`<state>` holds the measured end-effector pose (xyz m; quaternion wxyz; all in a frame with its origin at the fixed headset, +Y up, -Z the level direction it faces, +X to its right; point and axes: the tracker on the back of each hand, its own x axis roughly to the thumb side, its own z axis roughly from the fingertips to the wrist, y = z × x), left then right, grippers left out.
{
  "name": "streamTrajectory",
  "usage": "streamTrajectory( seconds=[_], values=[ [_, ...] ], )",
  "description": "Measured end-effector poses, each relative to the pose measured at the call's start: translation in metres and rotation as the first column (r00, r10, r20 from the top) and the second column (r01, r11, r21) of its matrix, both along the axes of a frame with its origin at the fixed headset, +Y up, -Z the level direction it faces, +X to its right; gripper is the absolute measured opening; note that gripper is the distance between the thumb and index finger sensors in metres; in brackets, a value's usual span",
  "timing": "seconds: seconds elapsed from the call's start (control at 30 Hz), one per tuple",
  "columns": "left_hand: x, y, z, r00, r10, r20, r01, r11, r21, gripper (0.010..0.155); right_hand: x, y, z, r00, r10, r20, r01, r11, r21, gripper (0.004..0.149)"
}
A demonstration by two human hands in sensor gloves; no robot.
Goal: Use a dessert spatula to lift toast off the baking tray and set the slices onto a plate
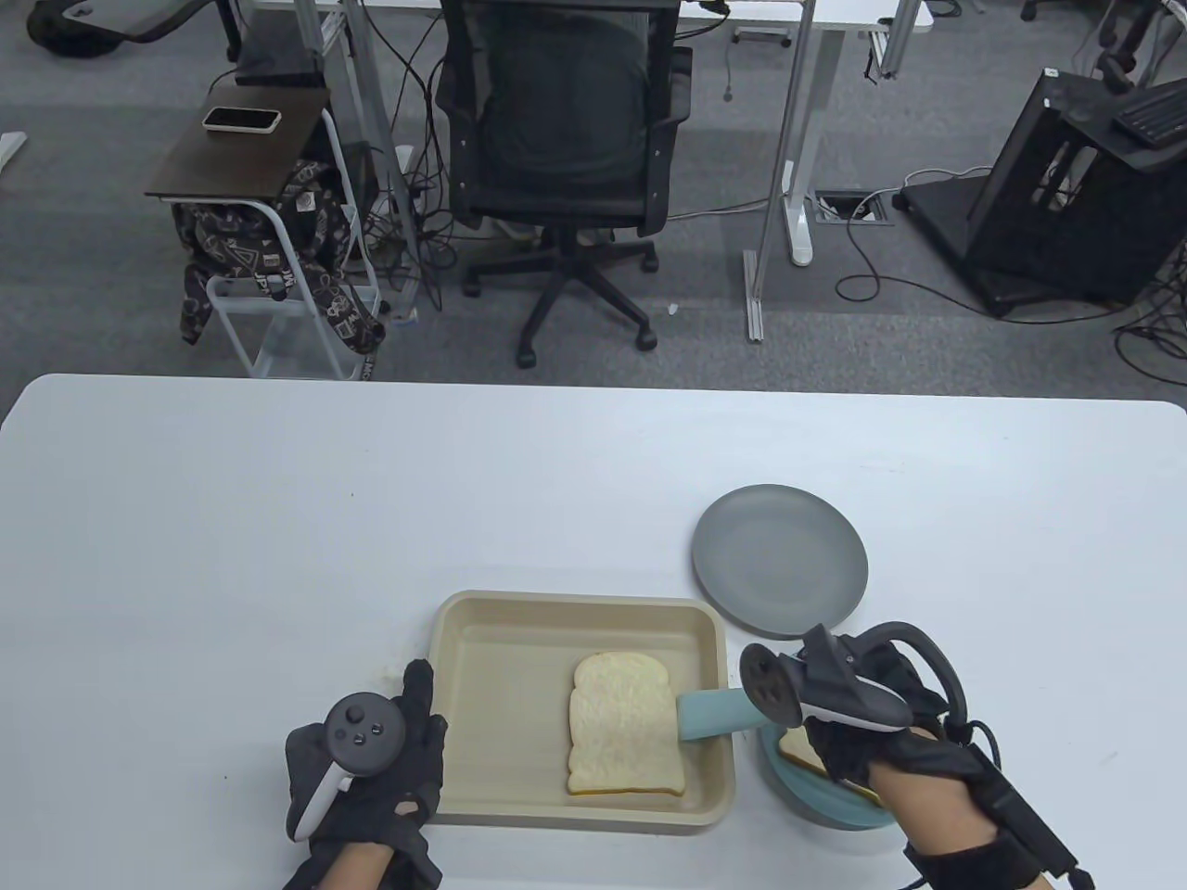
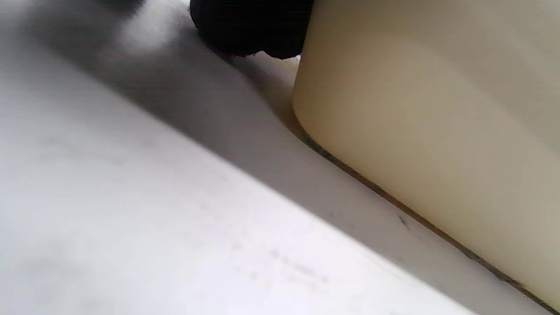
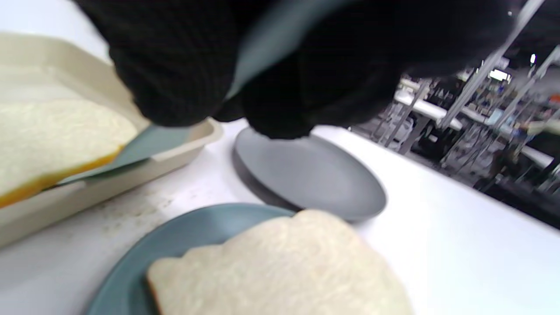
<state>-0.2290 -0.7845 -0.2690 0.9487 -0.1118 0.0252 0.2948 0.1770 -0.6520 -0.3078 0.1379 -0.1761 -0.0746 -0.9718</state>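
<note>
Nearest you, a pale, soft slice of toast (image 3: pixel 280 267) lies on the smooth blue plate (image 3: pixel 175 238). Your right hand (image 1: pixel 858 714) grips the teal dessert spatula (image 1: pixel 709 714), its flat blade under the second toast slice (image 1: pixel 621 728) in the beige baking tray (image 1: pixel 482 649). Your left hand (image 1: pixel 371 769) rests flat, fingers straight, against the tray's left wall. Beyond sits a matte grey plate (image 1: pixel 779 561) on the white worktop (image 1: pixel 371 510).

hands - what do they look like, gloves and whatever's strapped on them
Both hands wear black knit sensor gloves. The left hand carries a tracker with a dark round button face and a white handle. The right hand carries a dark tracker with a ring and grey-white shell, plus a black wrist strap with a cable along the bare forearm.
</note>
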Motion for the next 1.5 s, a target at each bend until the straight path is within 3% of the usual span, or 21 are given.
streamTrajectory(
  seconds=[0.4,0.8,1.5],
  values=[
    [0.001,0.000,0.000,1.000,0.000,0.001,0.000,1.000,-0.001,0.064,-0.021,-0.036,0.000,0.977,-0.213,0.007,0.213,0.977,0.008,0.048],
    [0.001,0.000,0.000,1.000,0.000,0.001,0.000,1.000,-0.002,0.064,-0.078,-0.050,0.004,0.960,-0.274,-0.054,0.276,0.961,0.032,0.049],
    [0.001,0.000,0.000,1.000,0.005,0.000,-0.005,1.000,-0.006,0.064,-0.144,-0.066,0.009,0.940,-0.333,-0.080,0.337,0.940,0.046,0.049]
  ],
)
